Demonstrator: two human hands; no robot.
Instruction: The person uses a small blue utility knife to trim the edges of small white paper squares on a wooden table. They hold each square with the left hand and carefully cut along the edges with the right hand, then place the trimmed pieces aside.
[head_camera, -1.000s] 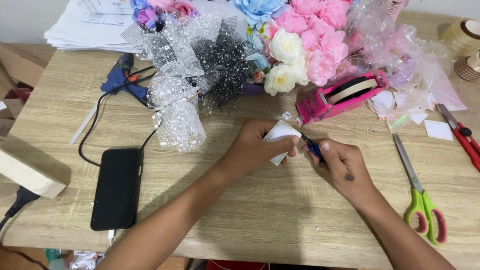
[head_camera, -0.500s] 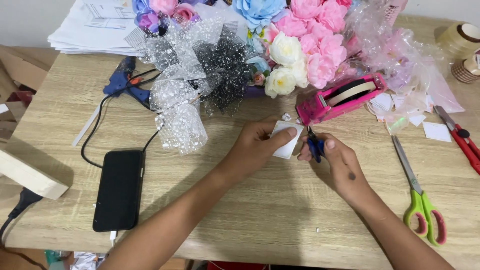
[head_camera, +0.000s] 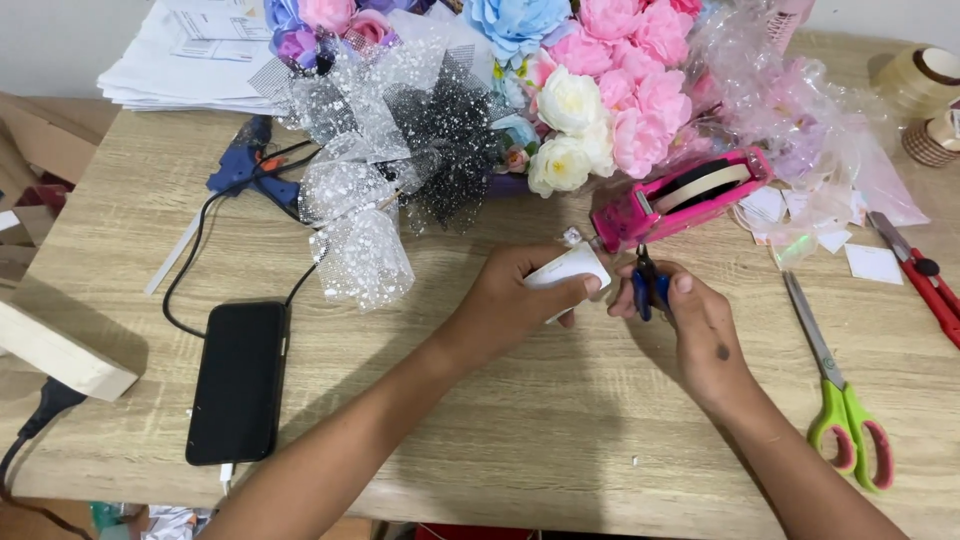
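Observation:
My left hand (head_camera: 520, 295) grips a small white piece of paper (head_camera: 568, 270) above the wooden table (head_camera: 480, 440). My right hand (head_camera: 695, 325) is closed around a small tool with blue handles and dark tips (head_camera: 647, 285), its tip pointing up near the paper's edge. Both hands meet just in front of a pink tape dispenser (head_camera: 685, 195). Behind it lies a bouquet of pink, white and blue artificial flowers (head_camera: 600, 90) wrapped in white and black spotted netting (head_camera: 400, 130).
Green-and-pink-handled scissors (head_camera: 840, 400) lie right of my right hand, red-handled pliers (head_camera: 925, 285) farther right. A black phone (head_camera: 238, 380) on a cable lies at left, near a blue glue gun (head_camera: 245, 165), a white block (head_camera: 55, 350) and stacked papers (head_camera: 190, 60). Paper scraps (head_camera: 870, 262) and tape rolls (head_camera: 925, 80) sit at right.
Both hands have shifted slightly toward the tape dispenser. The blue-handled tool has turned from slanting toward the paper to standing more upright, and the paper has rotated in my left hand.

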